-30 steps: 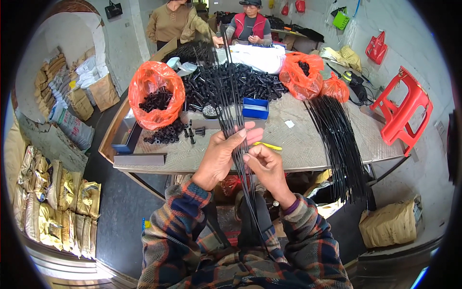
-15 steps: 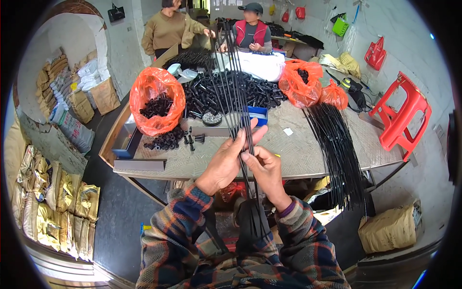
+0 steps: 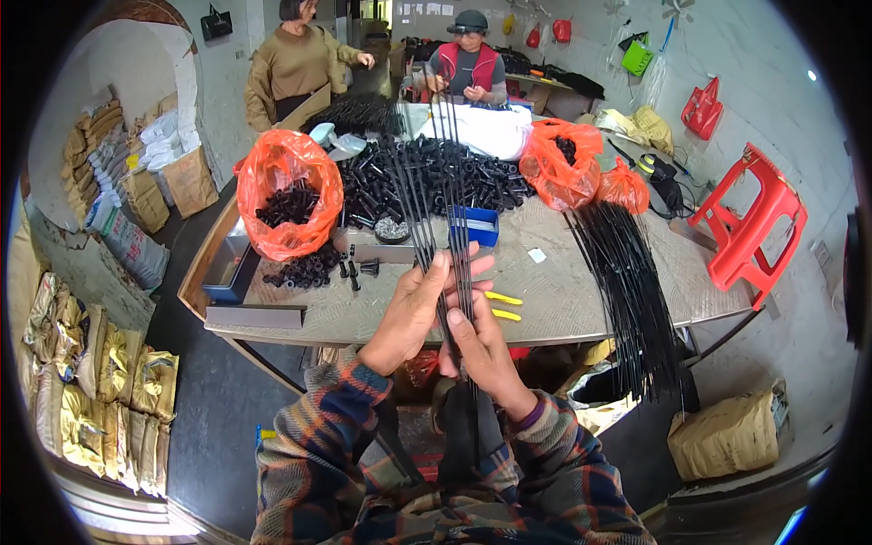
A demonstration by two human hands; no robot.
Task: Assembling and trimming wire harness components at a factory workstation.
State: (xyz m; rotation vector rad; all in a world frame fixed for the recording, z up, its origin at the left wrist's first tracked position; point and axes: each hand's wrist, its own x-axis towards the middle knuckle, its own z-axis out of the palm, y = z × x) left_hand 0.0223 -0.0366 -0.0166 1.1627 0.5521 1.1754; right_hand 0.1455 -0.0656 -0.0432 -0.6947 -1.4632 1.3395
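Observation:
Several long, thin black rods [image 3: 411, 193] stand nearly upright in front of me, fanned into two groups. My left hand [image 3: 409, 313] is closed on them, its thumb pressing the rods against the fingers. Just to the right and a little lower, my right hand [image 3: 490, 352] grips the rods too, its thumb laid across them. Their lower ends hang down over my lap. Behind my hands, on the table [image 3: 563, 291], lie two yellow handles [image 3: 504, 315] of a tool whose head is hidden.
A heap of black tubular parts [image 3: 372, 186] covers the table's middle, beside an orange bag [image 3: 309, 227] and a blue box [image 3: 478, 232]. A thick bundle of rods [image 3: 627, 304] overhangs the right edge. A red stool [image 3: 758, 218] stands right. Two people [image 3: 468, 68] are across the table.
The rods have parted into two clearer groups, and my right hand has moved slightly lower. The yellow handles show more. The person in brown has drawn a hand back from the rods' tops.

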